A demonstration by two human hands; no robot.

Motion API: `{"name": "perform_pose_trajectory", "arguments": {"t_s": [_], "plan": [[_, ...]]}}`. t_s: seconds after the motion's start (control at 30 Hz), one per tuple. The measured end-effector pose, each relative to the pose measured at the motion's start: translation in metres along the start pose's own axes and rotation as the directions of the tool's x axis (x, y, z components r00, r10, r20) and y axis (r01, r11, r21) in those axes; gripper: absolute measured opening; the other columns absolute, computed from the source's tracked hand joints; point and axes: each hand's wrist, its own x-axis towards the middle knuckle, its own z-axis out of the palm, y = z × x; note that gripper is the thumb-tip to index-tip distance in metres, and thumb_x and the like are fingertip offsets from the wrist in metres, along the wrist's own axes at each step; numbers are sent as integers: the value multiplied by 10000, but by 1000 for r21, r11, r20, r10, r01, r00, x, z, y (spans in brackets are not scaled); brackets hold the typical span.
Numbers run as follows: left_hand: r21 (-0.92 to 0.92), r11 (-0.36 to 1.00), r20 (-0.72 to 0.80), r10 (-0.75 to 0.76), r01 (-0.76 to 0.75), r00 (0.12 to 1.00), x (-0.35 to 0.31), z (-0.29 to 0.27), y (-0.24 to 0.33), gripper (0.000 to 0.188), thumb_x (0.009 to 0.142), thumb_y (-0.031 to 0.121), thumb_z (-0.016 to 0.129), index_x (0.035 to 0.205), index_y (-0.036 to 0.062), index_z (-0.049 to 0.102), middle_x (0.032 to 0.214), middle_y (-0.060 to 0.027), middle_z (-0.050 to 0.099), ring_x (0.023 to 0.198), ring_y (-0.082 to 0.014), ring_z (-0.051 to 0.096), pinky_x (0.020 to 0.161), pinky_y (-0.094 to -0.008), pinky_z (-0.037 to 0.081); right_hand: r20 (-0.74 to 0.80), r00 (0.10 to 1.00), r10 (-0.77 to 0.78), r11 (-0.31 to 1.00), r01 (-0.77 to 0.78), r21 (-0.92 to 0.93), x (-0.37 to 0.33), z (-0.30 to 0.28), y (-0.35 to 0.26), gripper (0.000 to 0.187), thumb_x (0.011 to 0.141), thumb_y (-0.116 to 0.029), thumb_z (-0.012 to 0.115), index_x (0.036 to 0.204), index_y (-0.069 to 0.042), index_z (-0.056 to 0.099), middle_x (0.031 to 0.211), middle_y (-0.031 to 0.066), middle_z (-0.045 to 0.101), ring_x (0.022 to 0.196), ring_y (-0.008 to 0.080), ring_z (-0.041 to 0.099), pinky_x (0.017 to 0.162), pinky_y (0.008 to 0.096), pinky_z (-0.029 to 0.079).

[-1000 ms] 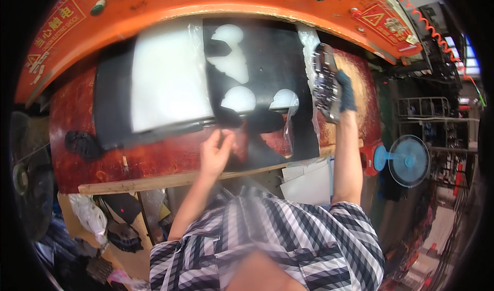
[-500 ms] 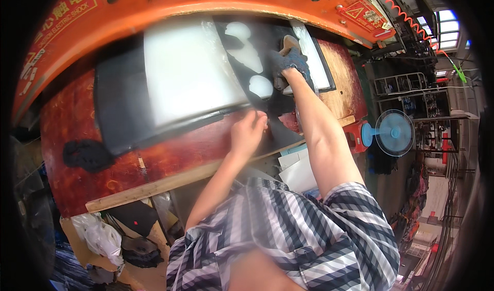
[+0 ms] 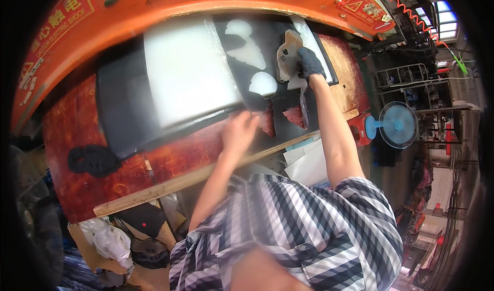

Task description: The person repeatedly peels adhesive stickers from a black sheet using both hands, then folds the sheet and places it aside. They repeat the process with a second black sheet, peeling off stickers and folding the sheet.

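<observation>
My right hand (image 3: pixel 312 65), in a dark glove, grips the right edge of a tan, curved-outline cutting die (image 3: pixel 289 54). The die lies on a black sheet (image 3: pixel 280 98) with shaped cut-outs, through which white and red surfaces show. My left hand (image 3: pixel 239 132), bare and slightly blurred, is low over the red table by the sheet's near left edge. Its fingers are curled, and what they hold, if anything, is hidden. Left of the cut sheet is a white sheet (image 3: pixel 188 75) under clear film.
An orange machine beam (image 3: pixel 216 0) spans the far side. A black glove (image 3: pixel 93 160) rests on the red table (image 3: pixel 170 162) at left. A wooden strip (image 3: pixel 154 191) edges the table; white bags (image 3: pixel 105 239) sit below it. At right stands a blue fan (image 3: pixel 396 125).
My right hand has shifted right and nearer, and the die now lies flatter in view. My left hand has moved slightly left and nearer.
</observation>
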Motion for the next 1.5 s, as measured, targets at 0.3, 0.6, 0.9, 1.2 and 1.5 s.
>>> {"name": "perform_pose_trajectory", "arguments": {"t_s": [0.3, 0.6, 0.9, 1.2, 1.5], "plan": [[215, 931, -241, 344, -296, 907, 43, -20, 53, 255, 745, 180, 758, 950, 62, 665, 893, -79, 627, 795, -247, 614, 665, -335, 487, -82, 996, -34, 908, 66, 415, -39, -32, 95, 292, 852, -260, 639, 1053, -51, 669, 850, 49, 639, 759, 122, 577, 650, 262, 475], [620, 698, 130, 357, -357, 925, 104, 64, 50, 464, 714, 292, 778, 1103, 67, 661, 1076, -53, 607, 1003, -247, 536, 836, -390, 406, -51, 983, -177, 953, 158, -260, -28, -29, 15, 458, 795, -390, 684, 1063, -19, 659, 1028, 170, 672, 958, 273, 641, 835, 351, 498], [608, 702, 41, 440, -372, 897, 104, 72, 28, 365, 707, 283, 770, 1014, 99, 699, 1110, -45, 601, 1046, -256, 523, 855, -391, 420, 103, 902, -420, 643, 376, -667, 3, 30, -6, 738, 672, -496, 701, 1243, -51, 557, 1201, 236, 565, 1091, 344, 580, 909, 413, 476], [634, 700, -28, 446, -329, 895, 95, 75, 30, 363, 705, 258, 768, 1038, 130, 698, 1179, -58, 589, 1099, -271, 511, 877, -400, 408, 270, 743, -612, 744, 657, -119, 40, -60, 38, 716, 620, -237, 834, 1269, -96, 566, 1339, 158, 518, 1195, 294, 534, 977, 355, 462], [727, 632, -63, 450, -267, 891, 90, 75, 31, 362, 722, 298, 752, 1053, 167, 689, 1208, -40, 584, 1106, -263, 502, 934, -431, 346, 464, 481, -744, 472, 870, -143, 59, -53, 40, 670, 614, -208, 817, 1240, -123, 594, 1343, 129, 521, 1198, 313, 532, 973, 367, 476]]}}
